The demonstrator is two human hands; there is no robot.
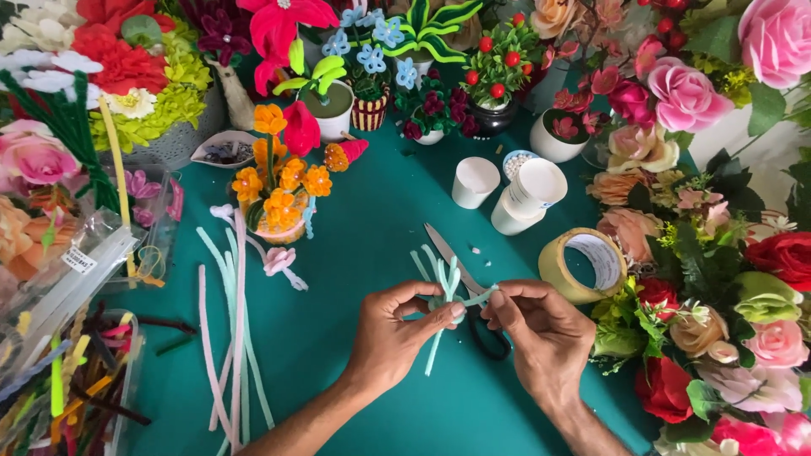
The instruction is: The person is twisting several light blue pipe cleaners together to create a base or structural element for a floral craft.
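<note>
My left hand (397, 333) pinches the middle of a bunch of pale mint-green pipe cleaners (446, 279), whose ends fan upward and trail down below the fingers. My right hand (536, 329) grips one strand of the same bunch, pulled sideways between thumb and forefinger. Both hands hover over a teal table (372, 253). A pair of scissors (452, 253) lies under the hands, blades pointing up-left, black handles partly hidden by my right hand.
A roll of tan tape (583, 266) lies right of the hands. White paper cups (511, 190) stand beyond. Loose pink and mint pipe cleaners (232, 329) lie at left, with an orange flower pot (279, 190). Artificial roses (718, 279) crowd the right side; a box of coloured stems (59, 380) sits at far left.
</note>
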